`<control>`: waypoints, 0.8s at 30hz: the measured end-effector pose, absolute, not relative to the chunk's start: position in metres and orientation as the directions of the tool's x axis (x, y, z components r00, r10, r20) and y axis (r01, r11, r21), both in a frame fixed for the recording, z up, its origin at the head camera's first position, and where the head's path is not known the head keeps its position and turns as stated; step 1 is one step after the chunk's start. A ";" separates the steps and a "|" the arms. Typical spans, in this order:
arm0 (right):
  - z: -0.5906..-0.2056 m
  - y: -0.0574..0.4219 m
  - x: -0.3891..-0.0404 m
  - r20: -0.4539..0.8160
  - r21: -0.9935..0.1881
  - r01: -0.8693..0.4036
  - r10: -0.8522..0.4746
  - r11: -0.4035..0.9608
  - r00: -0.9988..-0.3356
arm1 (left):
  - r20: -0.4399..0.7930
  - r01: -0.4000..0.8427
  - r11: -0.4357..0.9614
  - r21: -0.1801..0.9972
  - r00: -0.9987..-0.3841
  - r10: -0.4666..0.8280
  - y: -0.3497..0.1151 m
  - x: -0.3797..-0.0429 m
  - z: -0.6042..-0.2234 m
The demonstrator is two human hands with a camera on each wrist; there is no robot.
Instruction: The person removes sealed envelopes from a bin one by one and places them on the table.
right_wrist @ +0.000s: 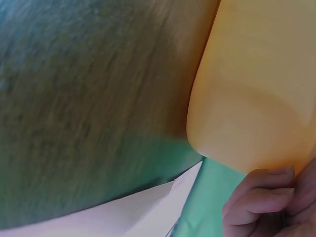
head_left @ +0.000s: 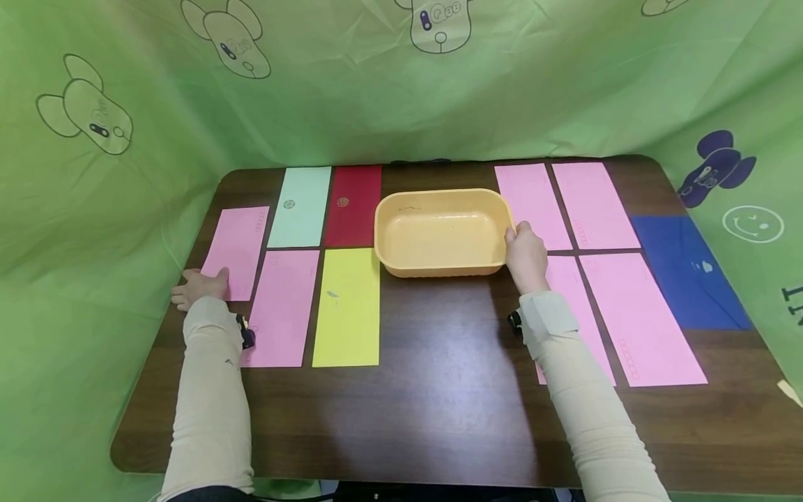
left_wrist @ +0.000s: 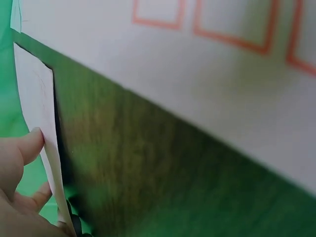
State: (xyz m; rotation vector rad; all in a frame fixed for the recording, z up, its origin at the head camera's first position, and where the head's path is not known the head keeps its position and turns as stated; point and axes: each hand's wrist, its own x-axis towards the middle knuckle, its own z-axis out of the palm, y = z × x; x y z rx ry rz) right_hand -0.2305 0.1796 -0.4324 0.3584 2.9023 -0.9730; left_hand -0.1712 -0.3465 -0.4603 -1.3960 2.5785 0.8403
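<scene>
My left hand [head_left: 202,287] is at the lower left edge of a pink envelope [head_left: 237,240] at the table's left side. In the left wrist view the thumb lies on that envelope [left_wrist: 37,94], with a finger at its edge, pinching it slightly raised. My right hand [head_left: 527,256] grips the right end of a pale yellow plastic tub [head_left: 439,272], which stands at the middle back of the table. Curled fingers [right_wrist: 261,195] press on the tub wall [right_wrist: 247,113] in the right wrist view. Nothing shows inside the tub.
Left of the tub lie a mint envelope [head_left: 300,216], a red one [head_left: 354,219], a yellow one [head_left: 347,314] and another pink one [head_left: 285,300]. Several pink envelopes [head_left: 640,321] and a blue one [head_left: 686,272] lie right on the brown table [head_left: 426,418]. A green curtain [head_left: 351,104] surrounds it.
</scene>
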 end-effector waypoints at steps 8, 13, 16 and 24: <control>-0.432 0.183 -0.230 -0.120 -0.645 0.225 0.195 0.730 -0.974 | -0.309 -0.791 0.440 0.424 -0.584 -0.751 -0.349 -0.172 -0.465; -0.432 0.184 -0.231 -0.145 -0.689 0.240 0.194 0.684 -0.970 | -0.305 -0.789 0.452 0.416 -0.590 -0.748 -0.349 -0.173 -0.464; -0.432 0.185 -0.231 -0.157 -0.688 0.237 0.179 0.686 -0.971 | -0.306 -0.786 0.460 0.414 -0.596 -0.743 -0.349 -0.173 -0.464; -0.440 0.194 -0.228 -0.278 -0.667 0.289 0.131 0.686 -0.952 | -0.317 -0.790 0.464 0.400 -0.595 -0.739 -0.349 -0.166 -0.468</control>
